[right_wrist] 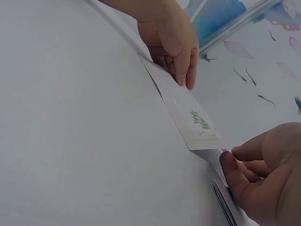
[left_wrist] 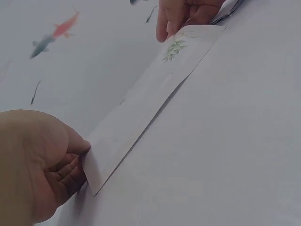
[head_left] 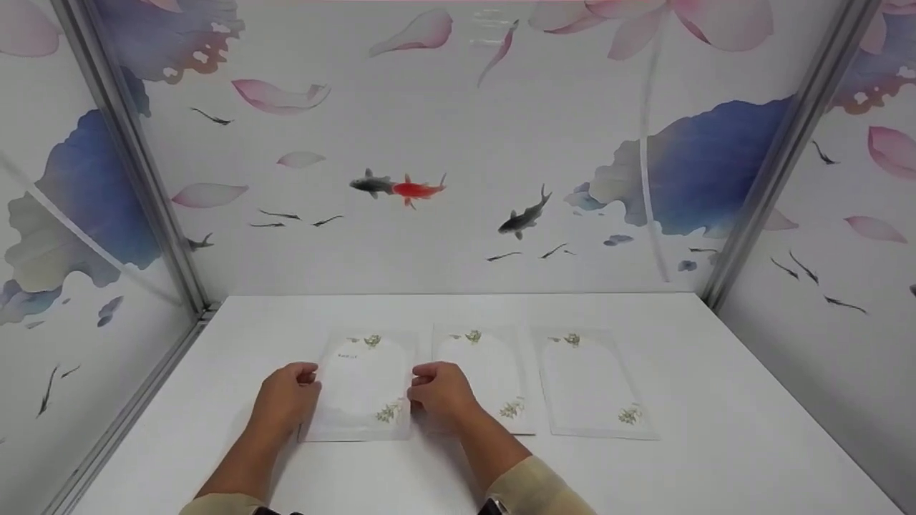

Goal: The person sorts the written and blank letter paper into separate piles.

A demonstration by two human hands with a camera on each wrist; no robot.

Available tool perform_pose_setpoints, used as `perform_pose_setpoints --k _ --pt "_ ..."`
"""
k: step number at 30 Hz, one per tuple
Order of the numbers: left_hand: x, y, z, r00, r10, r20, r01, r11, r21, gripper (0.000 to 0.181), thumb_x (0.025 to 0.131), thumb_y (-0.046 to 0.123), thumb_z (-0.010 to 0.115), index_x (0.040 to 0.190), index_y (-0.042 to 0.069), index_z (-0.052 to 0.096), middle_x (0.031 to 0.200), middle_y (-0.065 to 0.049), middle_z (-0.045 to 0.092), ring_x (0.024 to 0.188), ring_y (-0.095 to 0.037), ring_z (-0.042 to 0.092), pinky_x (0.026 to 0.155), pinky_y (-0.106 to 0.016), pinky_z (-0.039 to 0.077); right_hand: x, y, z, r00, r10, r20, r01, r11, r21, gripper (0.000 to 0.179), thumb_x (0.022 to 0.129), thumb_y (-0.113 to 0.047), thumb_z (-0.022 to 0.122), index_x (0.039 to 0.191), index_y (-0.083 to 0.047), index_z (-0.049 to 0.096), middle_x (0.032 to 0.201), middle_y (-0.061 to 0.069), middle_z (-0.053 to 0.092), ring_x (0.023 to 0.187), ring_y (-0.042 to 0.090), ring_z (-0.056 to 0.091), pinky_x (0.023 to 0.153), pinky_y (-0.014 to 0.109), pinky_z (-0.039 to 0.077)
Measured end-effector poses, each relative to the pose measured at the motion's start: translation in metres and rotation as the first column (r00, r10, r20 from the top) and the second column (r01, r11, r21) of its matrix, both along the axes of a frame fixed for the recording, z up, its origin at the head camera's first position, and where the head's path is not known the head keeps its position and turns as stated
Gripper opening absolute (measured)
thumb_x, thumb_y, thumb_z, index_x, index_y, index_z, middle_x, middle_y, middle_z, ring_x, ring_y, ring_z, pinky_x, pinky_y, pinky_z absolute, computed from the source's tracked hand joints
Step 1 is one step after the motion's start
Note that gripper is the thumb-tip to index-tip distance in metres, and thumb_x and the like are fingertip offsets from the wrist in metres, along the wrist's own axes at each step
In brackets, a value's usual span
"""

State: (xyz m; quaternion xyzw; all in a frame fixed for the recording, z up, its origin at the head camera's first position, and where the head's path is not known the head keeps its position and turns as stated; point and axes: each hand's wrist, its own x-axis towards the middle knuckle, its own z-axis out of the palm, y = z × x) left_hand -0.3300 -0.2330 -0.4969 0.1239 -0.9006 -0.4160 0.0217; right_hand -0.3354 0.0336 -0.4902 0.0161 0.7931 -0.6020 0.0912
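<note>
A pale sheet of letter paper [head_left: 365,390] with printed green leaves and a short line of small writing near its top lies between my two hands. My left hand [head_left: 286,397] pinches its left edge between thumb and fingers; the left wrist view shows the sheet [left_wrist: 141,106] with its near edge slightly off the table. On the opposite side, my right hand [head_left: 445,393] pinches the right edge, thumb and forefinger meeting at the paper in the right wrist view. That hand partly covers a second leaf-printed sheet [head_left: 490,372] in the middle.
A third leaf-printed sheet [head_left: 590,386] lies to the right on the white table [head_left: 715,458]. Stacked layers [right_wrist: 223,202] show beneath the middle sheet's edge. White panels [head_left: 429,250] painted with fish and petals enclose the table at the back and both sides.
</note>
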Motion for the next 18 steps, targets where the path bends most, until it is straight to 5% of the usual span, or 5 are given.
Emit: perform_pose_setpoints --k 12,18 --pt "-0.001 0.001 0.002 0.999 0.001 -0.036 -0.004 0.998 -0.068 0.046 0.107 0.02 0.06 0.15 0.003 0.057 0.143 -0.021 0.066 0.135 -0.041 0.061 0.115 -0.057 0.053 0.001 0.006 0.007 0.998 0.037 -0.043 -0.034 0.996 0.084 0.034 0.098 -0.019 0.077 0.129 -0.005 0.073 0.112 0.006 0.075 0.094 0.016 0.075 0.084 0.033 0.064" --pt "-0.004 0.006 0.006 0.997 0.005 -0.083 -0.011 0.998 -0.065 0.038 0.109 0.032 0.062 0.135 0.006 0.069 0.127 -0.015 0.072 0.113 -0.029 0.066 0.102 -0.045 0.06 0.001 0.018 0.007 0.99 0.071 -0.121 -0.06 0.994 0.092 0.036 0.098 -0.027 0.076 0.128 -0.007 0.075 0.113 0.005 0.078 0.098 0.016 0.075 0.085 0.034 0.063"
